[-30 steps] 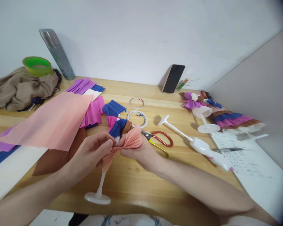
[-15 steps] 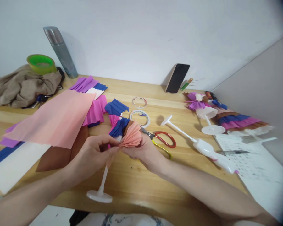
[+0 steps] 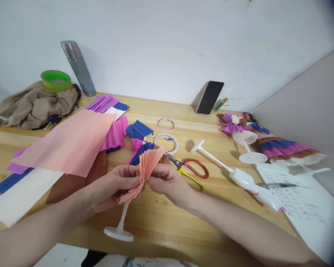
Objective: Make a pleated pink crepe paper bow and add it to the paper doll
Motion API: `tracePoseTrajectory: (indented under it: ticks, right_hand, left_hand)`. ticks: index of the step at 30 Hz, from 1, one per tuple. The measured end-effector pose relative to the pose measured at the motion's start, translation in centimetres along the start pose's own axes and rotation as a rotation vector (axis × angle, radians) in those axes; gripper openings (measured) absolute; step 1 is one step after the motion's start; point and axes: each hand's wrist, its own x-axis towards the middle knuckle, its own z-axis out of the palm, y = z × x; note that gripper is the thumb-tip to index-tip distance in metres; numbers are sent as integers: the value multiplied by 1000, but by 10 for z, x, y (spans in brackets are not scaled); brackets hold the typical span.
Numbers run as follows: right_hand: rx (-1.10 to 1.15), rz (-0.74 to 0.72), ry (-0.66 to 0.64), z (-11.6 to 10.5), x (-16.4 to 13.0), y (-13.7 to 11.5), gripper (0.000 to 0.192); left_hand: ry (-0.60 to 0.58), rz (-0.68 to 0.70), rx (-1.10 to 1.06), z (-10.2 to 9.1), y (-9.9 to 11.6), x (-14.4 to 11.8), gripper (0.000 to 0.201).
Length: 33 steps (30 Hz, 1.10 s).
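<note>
A pleated piece of peach crepe paper [image 3: 148,163] is pinched at its middle between my two hands, its folds fanning out above and below. My left hand [image 3: 118,185] closes on it from the left, thumb on top. My right hand [image 3: 167,178] grips it from the right with curled fingers. Directly below stands a white plastic stand [image 3: 119,233] with a round base; its upper part is hidden behind my hands and the paper. Blue crepe paper [image 3: 140,152] and a pink pleated piece [image 3: 136,144] show just behind the peach fan.
Scissors [image 3: 187,167] with red and yellow handles lie right of my hands, beside two tape rings [image 3: 166,144]. A white doll-shaped form on a stand [image 3: 245,178] lies further right. Crepe sheets [image 3: 69,141] cover the left. A phone [image 3: 210,97] leans on the wall.
The peach fan has turned from pointing right to standing more upright, and its lower end now spreads below my fingers. The whole view has shifted slightly.
</note>
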Motion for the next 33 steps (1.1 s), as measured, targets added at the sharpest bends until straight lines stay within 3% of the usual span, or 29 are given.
tracePoseTrajectory:
  ticks: [5,14,19,25,28,33]
  right_hand:
    - [34,29,-3,6,-2,-6,32]
    - [31,47,114,9,-1,0,28]
    - [68,60,141,7,-2,-1,29]
    - [-50,145,227,4,0,-4,20]
    - [-83,188,210,3,1,0,16]
    - [-91,229,204,3,2,3,17]
  left_hand:
    - [-9,44,-6,3,-5,2,36]
    - [42,76,12,-2,-15,5,36]
    - [167,147,118,1,-5,-1,36]
    - [558,505,767,-9,14,-11,13]
    - [737,646,1096,-16,15,-8,15]
    - [765,567,1464,-23,3,2,17]
